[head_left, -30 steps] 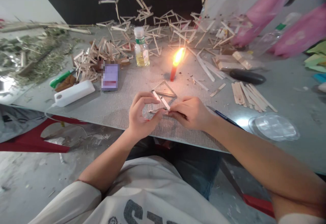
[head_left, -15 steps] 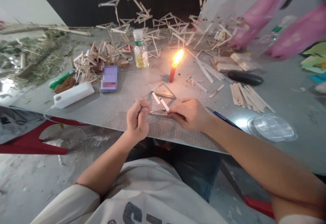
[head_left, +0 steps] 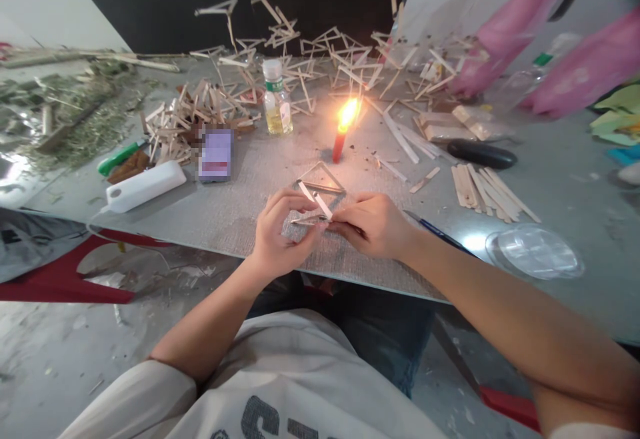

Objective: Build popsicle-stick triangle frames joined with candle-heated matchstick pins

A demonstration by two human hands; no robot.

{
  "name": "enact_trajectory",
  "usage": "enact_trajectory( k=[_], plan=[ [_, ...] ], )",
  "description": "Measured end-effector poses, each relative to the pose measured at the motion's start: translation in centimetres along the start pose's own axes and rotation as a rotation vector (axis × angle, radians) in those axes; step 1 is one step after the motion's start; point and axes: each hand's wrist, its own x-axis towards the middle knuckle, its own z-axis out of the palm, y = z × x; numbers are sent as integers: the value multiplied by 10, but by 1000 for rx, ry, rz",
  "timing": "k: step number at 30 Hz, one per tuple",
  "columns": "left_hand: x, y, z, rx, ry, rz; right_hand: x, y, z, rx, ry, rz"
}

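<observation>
My right hand (head_left: 373, 226) pinches the near right corner of a small frame of flat wooden sticks (head_left: 323, 204). My left hand (head_left: 285, 229) curves around the frame's left side, thumb and fingers apart. Its thumb tip reaches the corner beside my right fingertips; whether it presses on it I cannot tell. Two pale sticks slant up and away from that corner area. Just beyond lie more joined sticks in a triangular outline (head_left: 323, 171); whether they belong to the same frame is unclear. A lit red candle (head_left: 339, 146) stands upright behind them.
Joined stick shapes (head_left: 345, 52) spread along the back. Left are a stick pile (head_left: 173, 122), a phone (head_left: 215, 156), a white power strip (head_left: 145, 187) and a bottle of yellow liquid (head_left: 277, 109). Right are loose sticks (head_left: 485, 189), a pen (head_left: 445, 234) and a clear plastic lid (head_left: 537, 252).
My left hand has gone from a closed fist at the frame's left end to spread fingers, its thumb stretched right toward my right fingertips. The right hand stays in place.
</observation>
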Motion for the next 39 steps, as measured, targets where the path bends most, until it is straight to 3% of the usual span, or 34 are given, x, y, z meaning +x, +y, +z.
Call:
enact_trajectory(
  k=[11,17,23,28,39],
  plan=[
    [1,0,2,-17,-6,0,0,0,-1,0,-22,12],
    [1,2,-5,-61,-66,116,0,-3,1,-13,-23,-21],
    [-2,0,-7,-109,141,224,0,-1,-1,-6,-2,14],
    [-5,-3,1,-191,241,132,0,2,-1,18,1,18],
    [-6,-1,3,-184,212,35,1,1,0,19,-1,8]
  ],
)
